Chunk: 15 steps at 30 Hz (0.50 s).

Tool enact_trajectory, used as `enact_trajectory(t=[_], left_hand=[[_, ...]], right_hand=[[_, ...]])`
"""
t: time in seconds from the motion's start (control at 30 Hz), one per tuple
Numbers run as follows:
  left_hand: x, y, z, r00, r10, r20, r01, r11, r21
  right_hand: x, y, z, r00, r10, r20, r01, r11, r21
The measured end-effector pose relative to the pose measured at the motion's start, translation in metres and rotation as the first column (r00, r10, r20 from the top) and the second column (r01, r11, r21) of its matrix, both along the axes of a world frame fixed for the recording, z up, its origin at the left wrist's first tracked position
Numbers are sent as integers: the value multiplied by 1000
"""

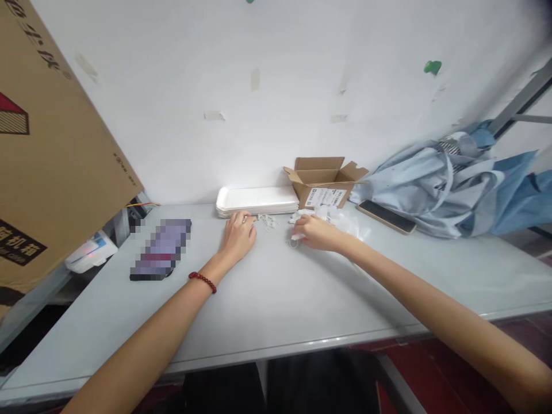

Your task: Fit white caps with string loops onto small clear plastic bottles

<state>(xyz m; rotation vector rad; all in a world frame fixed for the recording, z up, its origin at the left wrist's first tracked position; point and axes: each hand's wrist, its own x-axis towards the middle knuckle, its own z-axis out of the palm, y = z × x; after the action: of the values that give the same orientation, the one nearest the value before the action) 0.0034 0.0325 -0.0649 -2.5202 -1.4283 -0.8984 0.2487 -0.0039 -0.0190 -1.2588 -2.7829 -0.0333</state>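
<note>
My left hand, a red bead bracelet on its wrist, is at the front edge of a stack of white flat sleeves or envelopes. Its fingers are curled together, and what they hold, if anything, is too small to make out. Just right of it lies a little heap of small white pieces. My right hand pinches a small white piece above the table. A small clear ring shows below those fingertips. Crumpled translucent plastic bags lie behind and beside the right hand.
An open cardboard box stands against the wall. On the right are a phone and a heap of pale blue cloth. A blurred-out phone-like object lies left; a large carton leans beside a white device.
</note>
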Motion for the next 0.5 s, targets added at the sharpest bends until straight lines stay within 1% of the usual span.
enact_trajectory(t=[0.07,0.1,0.13,0.17,0.2,0.23,0.3,0.33,0.4,0.43,0.5], left_hand=[[0,-1,1,1000,-1,8,1,1000,-5],[0,-1,1,1000,-2,11,2,1000,-8],[0,-1,1,1000,-4,14,4,1000,-11],[1,-2,1,1000,-7,16,7,1000,-13],[1,-1,0,1000,-8,17,8,1000,-14],[1,-1,0,1000,-9,19,9,1000,-13],[1,0,-2,1000,-14,22,15,1000,-13],[1,1,-2,1000,-17,25,17,1000,-13],[1,1,-2,999,-26,33,27,1000,-5],[2,0,-1,998,-39,40,39,999,3],[3,-5,3,994,-92,64,92,996,8]], right_hand=[[2,-11,9,987,-11,-163,15,999,29],[6,-18,16,961,-49,-274,60,998,35],[11,-27,22,928,-119,-354,136,990,24],[16,-37,27,895,-212,-393,231,973,1],[23,-47,30,867,-317,-383,332,943,-28],[30,-58,31,846,-416,-334,427,903,-44],[46,-78,24,813,-562,-154,570,822,9],[53,-87,18,779,-624,-58,626,779,26],[65,-101,3,701,-706,99,710,704,-6],[70,-107,-4,687,-712,142,722,691,-28],[78,-114,-15,671,-725,154,739,671,-58]])
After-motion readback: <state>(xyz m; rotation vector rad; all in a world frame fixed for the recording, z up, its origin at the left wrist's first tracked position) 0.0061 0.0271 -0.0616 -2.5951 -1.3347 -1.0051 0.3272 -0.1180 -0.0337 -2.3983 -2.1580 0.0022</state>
